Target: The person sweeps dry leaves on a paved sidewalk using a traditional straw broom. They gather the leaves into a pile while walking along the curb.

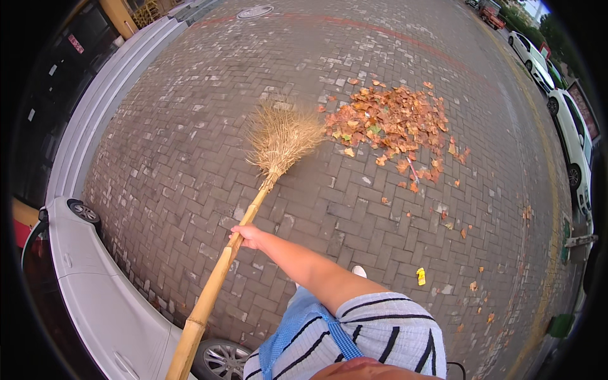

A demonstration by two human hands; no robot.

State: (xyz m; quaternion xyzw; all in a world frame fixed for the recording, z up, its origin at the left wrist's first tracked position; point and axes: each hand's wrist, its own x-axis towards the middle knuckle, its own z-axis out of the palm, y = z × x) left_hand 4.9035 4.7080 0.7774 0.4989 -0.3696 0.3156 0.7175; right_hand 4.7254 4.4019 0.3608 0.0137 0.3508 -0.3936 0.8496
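My right hand (247,235) grips the bamboo handle (209,296) of a straw broom (282,136), my arm reaching across my body. The handle runs down past the lower edge, and my left hand is not in sight. The broom's splayed bristles lie at the middle, just left of a loose pile of dry orange-brown leaves (386,117) on the paving. Stray leaves trail from the pile toward the lower right, and a small yellow piece of litter (421,276) lies near my white shoe (359,271).
A white car (85,269) stands close on my left. Behind it are grey steps (130,69) up to a dark doorway. Parked white cars (570,145) line the right side, with a small green bin (560,326) at lower right. A round cover (254,11) sits in the paving far ahead.
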